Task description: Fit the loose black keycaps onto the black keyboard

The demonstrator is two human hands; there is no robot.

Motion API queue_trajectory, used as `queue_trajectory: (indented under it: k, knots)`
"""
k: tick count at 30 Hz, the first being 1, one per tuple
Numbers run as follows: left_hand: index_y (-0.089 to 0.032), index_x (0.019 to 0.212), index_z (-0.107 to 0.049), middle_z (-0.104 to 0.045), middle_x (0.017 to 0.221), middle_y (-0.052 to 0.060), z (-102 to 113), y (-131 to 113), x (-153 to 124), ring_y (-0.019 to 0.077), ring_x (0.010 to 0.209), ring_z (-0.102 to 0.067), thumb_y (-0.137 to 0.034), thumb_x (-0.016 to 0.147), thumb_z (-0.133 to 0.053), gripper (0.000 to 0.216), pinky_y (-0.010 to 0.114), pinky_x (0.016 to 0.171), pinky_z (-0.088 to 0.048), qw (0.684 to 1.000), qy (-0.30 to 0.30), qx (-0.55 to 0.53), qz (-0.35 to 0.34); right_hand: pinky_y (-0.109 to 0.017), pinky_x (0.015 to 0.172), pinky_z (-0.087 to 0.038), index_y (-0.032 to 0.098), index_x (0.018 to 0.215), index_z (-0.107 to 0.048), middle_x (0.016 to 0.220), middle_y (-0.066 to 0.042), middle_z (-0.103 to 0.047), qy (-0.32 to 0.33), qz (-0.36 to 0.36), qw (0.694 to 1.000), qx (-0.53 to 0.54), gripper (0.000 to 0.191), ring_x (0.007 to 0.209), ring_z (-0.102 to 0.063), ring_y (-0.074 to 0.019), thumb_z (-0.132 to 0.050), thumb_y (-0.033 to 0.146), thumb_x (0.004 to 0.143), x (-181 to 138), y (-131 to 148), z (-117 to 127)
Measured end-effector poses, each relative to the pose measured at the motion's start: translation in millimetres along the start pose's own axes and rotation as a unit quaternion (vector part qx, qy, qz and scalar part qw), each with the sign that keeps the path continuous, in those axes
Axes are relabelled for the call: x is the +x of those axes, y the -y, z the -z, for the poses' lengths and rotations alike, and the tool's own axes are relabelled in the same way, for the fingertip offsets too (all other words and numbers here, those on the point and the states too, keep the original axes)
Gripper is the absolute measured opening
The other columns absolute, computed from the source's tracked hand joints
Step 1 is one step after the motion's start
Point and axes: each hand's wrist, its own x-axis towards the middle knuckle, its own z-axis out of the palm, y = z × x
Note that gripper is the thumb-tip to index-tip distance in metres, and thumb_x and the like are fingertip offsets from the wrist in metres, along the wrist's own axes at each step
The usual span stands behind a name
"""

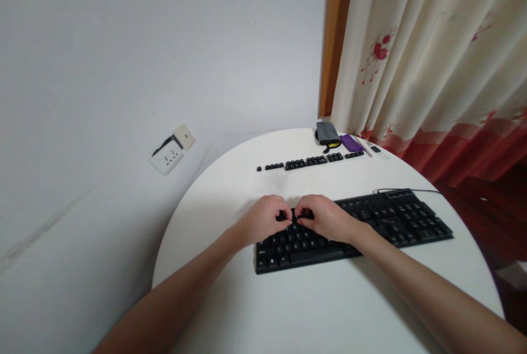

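Observation:
A black keyboard [382, 222] lies on a round white table [313, 304], its cable running off at the back right. My left hand [263, 219] and my right hand [325, 218] rest side by side over the keyboard's upper left part. The fingers of both are curled and pinched together at the top key rows, around a small dark piece that looks like a keycap [288, 214]; what each holds is partly hidden. A row of loose black keycaps [310, 162] is laid out on the table beyond the keyboard.
At the table's far edge lie a grey pouch [327, 132], a purple flat item [351, 142] and a small white stick. A wall socket [167, 159] hangs on the white wall at left. A floral curtain [436, 57] hangs at right.

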Motion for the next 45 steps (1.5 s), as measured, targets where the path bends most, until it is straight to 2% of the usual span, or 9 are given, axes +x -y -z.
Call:
queue_trajectory:
  k: [6,12,14,19,24,31,38,45]
  knots:
    - [-0.022,0.081,-0.075,-0.071,0.081,0.001,2,5,0,0.0183,0.082,-0.061,-0.023,0.083,-0.069,0.007,0.029,0.08,-0.045,0.999,0.011,0.029,-0.035,-0.03,0.079,-0.046,0.021,0.087,-0.071,0.086,-0.004,-0.069,0.027,0.033,0.998,-0.04,0.01,0.085,-0.062,-0.0191,-0.065,0.015,0.083,-1,3,6]
    - [-0.021,0.086,-0.076,-0.072,0.089,0.002,3,1,-6,0.0183,0.085,-0.061,-0.023,0.088,-0.063,0.013,0.03,0.082,-0.046,0.996,0.017,0.067,-0.064,-0.031,0.082,-0.046,0.019,0.093,-0.073,0.095,-0.007,-0.068,0.065,0.067,0.991,-0.097,0.019,0.093,-0.062,-0.021,-0.054,0.018,0.09,-5,15,17]
    - [-0.021,0.086,-0.075,-0.071,0.092,0.003,4,-2,-9,0.0184,0.086,-0.061,-0.018,0.087,-0.059,0.016,0.03,0.082,-0.047,0.994,0.019,0.084,-0.061,-0.031,0.081,-0.045,0.018,0.094,-0.073,0.095,-0.008,-0.066,0.07,0.065,0.989,-0.112,0.021,0.092,-0.061,-0.0208,-0.053,0.018,0.09,-7,19,18]
    - [-0.021,0.09,-0.074,-0.069,0.096,0.003,5,-8,-12,0.0183,0.089,-0.059,0.002,0.075,-0.046,0.04,0.03,0.084,-0.047,0.988,0.031,0.135,-0.071,-0.031,0.079,-0.043,0.018,0.094,-0.074,0.093,-0.009,-0.064,0.082,0.058,0.984,-0.147,0.024,0.089,-0.06,-0.0204,-0.051,0.014,0.089,-8,25,18]
    - [-0.021,0.086,-0.073,-0.065,0.093,0.004,7,-10,-12,0.0188,0.091,-0.057,0.003,0.076,-0.044,0.039,0.03,0.084,-0.046,0.982,0.042,0.157,-0.094,-0.032,0.077,-0.042,0.017,0.093,-0.073,0.091,-0.009,-0.063,0.093,0.048,0.979,-0.175,0.024,0.087,-0.059,-0.0207,-0.05,0.012,0.087,-7,30,16]
    - [-0.02,0.081,-0.073,-0.062,0.089,0.004,9,-9,-9,0.0176,0.087,-0.056,0.002,0.079,-0.045,0.036,0.028,0.079,-0.045,0.984,0.039,0.151,-0.085,-0.032,0.071,-0.041,0.016,0.089,-0.074,0.089,-0.01,-0.065,0.111,0.028,0.971,-0.209,0.023,0.086,-0.06,-0.0227,-0.051,0.015,0.087,-6,32,14]
    - [-0.021,0.082,-0.074,-0.063,0.089,0.004,8,-5,-9,0.0176,0.086,-0.057,0.001,0.081,-0.045,0.037,0.028,0.078,-0.045,0.987,0.032,0.131,-0.087,-0.032,0.076,-0.042,0.016,0.088,-0.073,0.088,-0.011,-0.067,0.105,0.029,0.973,-0.203,0.023,0.089,-0.061,-0.0232,-0.05,0.016,0.087,-8,29,12]
    - [-0.022,0.082,-0.075,-0.066,0.092,0.002,4,5,-2,0.0164,0.088,-0.059,0.002,0.078,-0.044,0.04,0.029,0.084,-0.047,0.993,0.015,0.071,-0.097,-0.028,0.077,-0.043,0.018,0.084,-0.072,0.084,-0.005,-0.065,0.081,0.061,0.987,-0.127,0.019,0.083,-0.061,-0.0182,-0.054,0.014,0.085,-5,17,16]
